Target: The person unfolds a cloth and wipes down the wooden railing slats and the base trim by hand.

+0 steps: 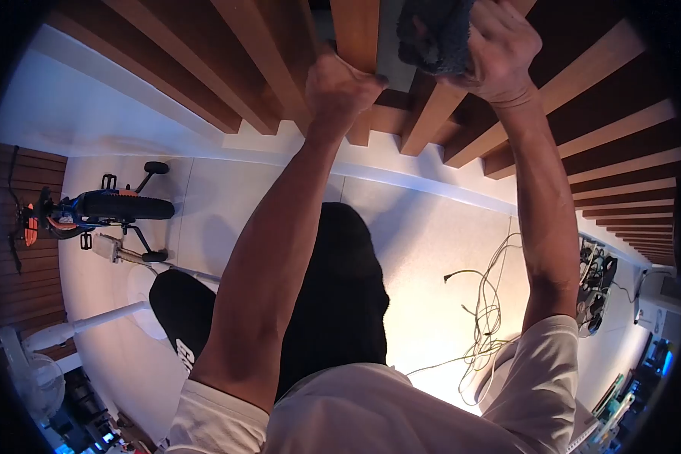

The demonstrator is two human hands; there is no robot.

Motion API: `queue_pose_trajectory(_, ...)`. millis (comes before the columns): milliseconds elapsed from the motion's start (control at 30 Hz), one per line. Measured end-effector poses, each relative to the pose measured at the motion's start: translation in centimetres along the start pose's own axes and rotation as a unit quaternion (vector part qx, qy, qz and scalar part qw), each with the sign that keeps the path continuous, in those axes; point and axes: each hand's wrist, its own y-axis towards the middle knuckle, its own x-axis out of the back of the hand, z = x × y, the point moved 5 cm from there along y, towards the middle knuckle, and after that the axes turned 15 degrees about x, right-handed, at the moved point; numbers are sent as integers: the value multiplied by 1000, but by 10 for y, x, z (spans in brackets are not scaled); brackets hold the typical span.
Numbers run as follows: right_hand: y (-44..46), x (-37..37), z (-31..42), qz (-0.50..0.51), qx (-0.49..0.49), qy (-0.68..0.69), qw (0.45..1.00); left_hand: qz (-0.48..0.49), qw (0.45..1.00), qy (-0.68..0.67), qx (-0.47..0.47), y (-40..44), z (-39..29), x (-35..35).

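Observation:
Wooden slats [355,34] run along the top of the view, with dark gaps between them. My left hand [342,87] is closed around the edge of one slat, its thumb across the slat's face. Part of its fingers is hidden behind the wood. In my right hand [505,51] is a dark grey, fuzzy cloth [434,36], bunched up and held near the slats to the right of my left hand. Whether the cloth touches the wood I cannot tell.
A child's bicycle [121,206] with training wheels stands on the left. Tangled cables [488,318] lie on the pale floor [424,265]. A white fan [41,382] is at lower left. Shoes [598,276] sit along the right side.

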Motion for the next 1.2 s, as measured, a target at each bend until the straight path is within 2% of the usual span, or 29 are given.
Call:
queue_pose_trajectory(67, -3, 1, 1, -18, 5, 1, 1000, 0, 1000, 13, 16, -1, -2, 0)
queue_pose_trajectory(133, -13, 2, 0, 27, -26, 21, 999, 1, 999, 23, 35, -1, 1, 2)
queue_pose_trajectory(200, -15, 1, -1, 17, -25, 21, 999, 50, 996, 12, 77, -1, 2, 0)
queue_pose_trajectory(333, -11, 0, -2, 14, -38, 21, 999, 0, 991, 66, 114, -5, -7, 9)
queue_pose_trajectory(467, -12, -2, 0, 17, -36, 1, 999, 0, 994, 63, 91, -1, 2, 1)
queue_pose_trajectory(600, -4, 0, -1, 78, -57, -8, 995, -1, 994, 77, 83, -1, 1, 0)
queue_pose_trajectory(667, -3, -1, 0, 73, -74, 27, 994, -7, 997, 65, 39, 3, 10, -5)
queue_pose_trajectory(700, -3, -1, 0, 114, -101, 31, 988, -2, 998, 59, 15, 6, 13, -8)
queue_pose_trajectory(733, 0, 3, 0, 70, -93, 25, 993, 3, 999, 52, -8, 9, 16, -11)
queue_pose_trajectory(767, 2, 2, 1, 102, -113, 28, 988, 24, 999, 26, -23, 10, 18, -12)
queue_pose_trajectory(833, 6, 1, 7, 144, -140, 19, 979, 60, 997, -2, -47, 2, 12, -14)
queue_pose_trajectory(933, 13, 5, 11, 135, -170, 23, 976, 44, 994, -51, -86, -12, -13, -2)
queue_pose_trajectory(1000, 12, 3, 21, 162, -302, 80, 936, -34, 998, 28, -52, -13, -10, 4)
queue_pose_trajectory(1067, -4, 3, 54, 9, -471, 148, 869, -14, 996, -5, -87, -12, -5, 5)
queue_pose_trajectory(1133, -17, 5, 101, -45, -579, 150, 800, 13, 992, -33, -122, -12, -6, 7)
queue_pose_trajectory(1200, -52, -1, 164, -136, -738, 207, 628, 23, 998, 29, 59, -7, 10, -1)
